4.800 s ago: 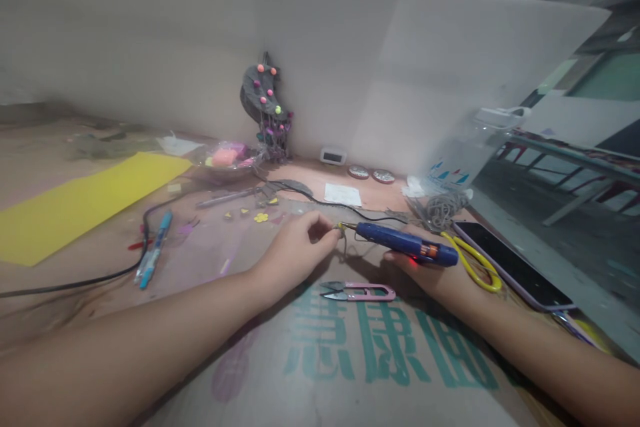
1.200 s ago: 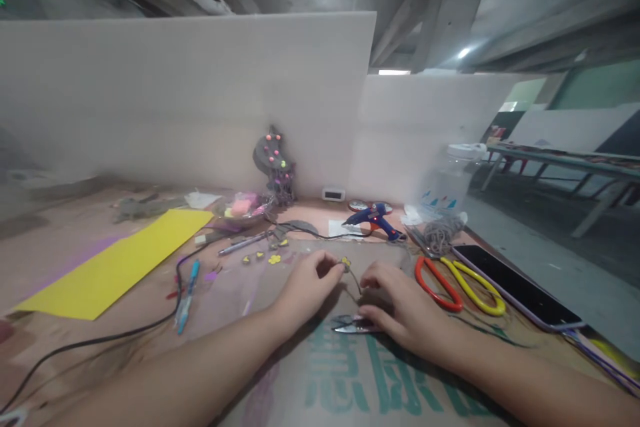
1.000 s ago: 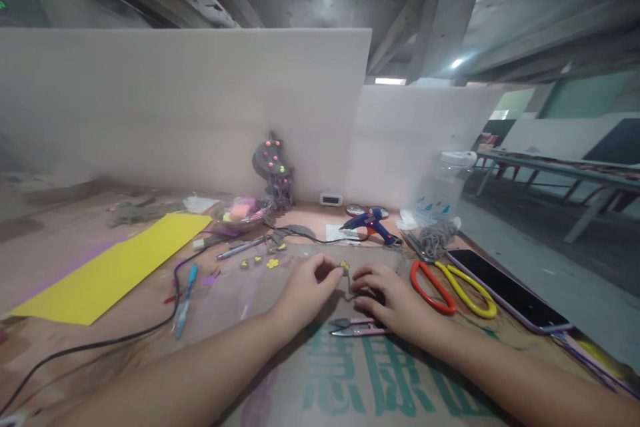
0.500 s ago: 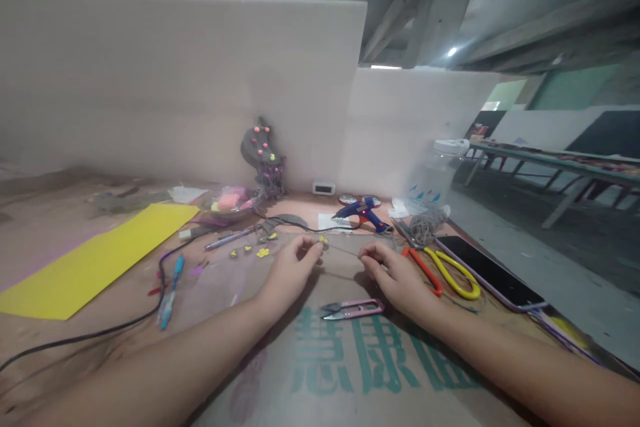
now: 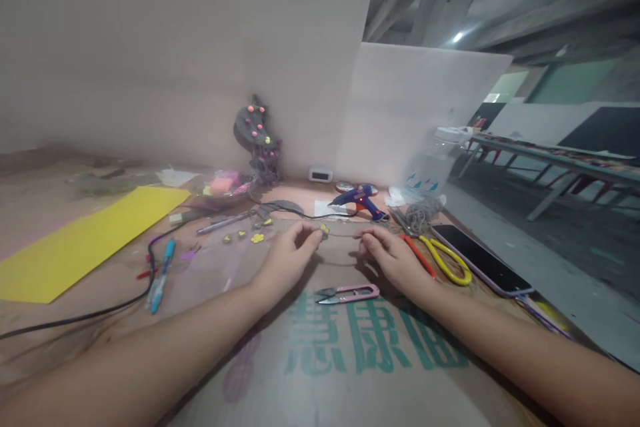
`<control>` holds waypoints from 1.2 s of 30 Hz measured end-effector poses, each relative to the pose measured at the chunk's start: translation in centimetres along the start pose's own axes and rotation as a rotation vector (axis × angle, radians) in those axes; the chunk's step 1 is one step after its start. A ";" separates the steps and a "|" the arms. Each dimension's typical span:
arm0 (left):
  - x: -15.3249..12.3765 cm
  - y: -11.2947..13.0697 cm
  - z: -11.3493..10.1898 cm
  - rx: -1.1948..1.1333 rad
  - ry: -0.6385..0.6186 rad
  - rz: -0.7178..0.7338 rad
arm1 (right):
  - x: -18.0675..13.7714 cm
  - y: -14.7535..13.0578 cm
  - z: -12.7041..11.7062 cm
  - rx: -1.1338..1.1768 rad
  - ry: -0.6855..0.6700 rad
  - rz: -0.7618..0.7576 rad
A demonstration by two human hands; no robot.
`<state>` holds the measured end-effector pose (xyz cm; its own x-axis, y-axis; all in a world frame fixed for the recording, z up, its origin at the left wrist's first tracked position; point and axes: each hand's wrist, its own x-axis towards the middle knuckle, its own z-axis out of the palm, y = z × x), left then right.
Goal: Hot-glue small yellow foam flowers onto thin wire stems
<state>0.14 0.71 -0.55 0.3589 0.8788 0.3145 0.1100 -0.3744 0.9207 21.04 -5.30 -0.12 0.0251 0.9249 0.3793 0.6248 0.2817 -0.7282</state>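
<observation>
Left hand (image 5: 289, 255) pinches the yellow flower (image 5: 325, 231); right hand (image 5: 393, 253) pinches the string (image 5: 343, 235) between both grips. Pulling too hard could tear the flower loose.

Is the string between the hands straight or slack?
Straight: the string runs from the yellow flower in the left hand to the right hand, without visible sag.

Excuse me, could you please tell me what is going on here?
A person's left grip pinches a small yellow piece. A thin cord runs from there, fairly straight, to the right grip, which appears to hold it. Pink snips lie nearer the camera, and a blue glue gun rests farther back, out of both grips.
</observation>
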 end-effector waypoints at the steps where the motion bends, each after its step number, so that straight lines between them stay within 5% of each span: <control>1: -0.1 0.0 0.0 0.016 -0.009 0.008 | 0.0 -0.1 -0.2 0.003 0.030 -0.038; 8: -0.5 0.5 0.2 0.105 -0.059 0.009 | -0.8 -2.2 -0.9 0.077 0.279 -0.183; 13: -0.8 1.1 0.3 0.151 -0.087 0.058 | -1.1 -2.3 1.2 0.374 -0.131 0.088; 16: -0.9 1.2 0.3 0.164 -0.102 0.095 | -1.2 -2.1 1.9 0.478 -0.247 0.173; 26: -1.0 0.7 0.5 0.211 -0.203 0.091 | -0.7 -2.0 0.4 -0.072 0.013 -0.048; 36: -1.3 1.2 0.6 0.208 -0.296 0.099 | -1.3 -2.7 1.4 0.316 -0.068 0.118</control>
<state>0.37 -1.04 0.00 0.6267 0.7229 0.2911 0.2366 -0.5324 0.8128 18.25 -6.89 0.58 0.0241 0.9679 0.2502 0.3482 0.2265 -0.9097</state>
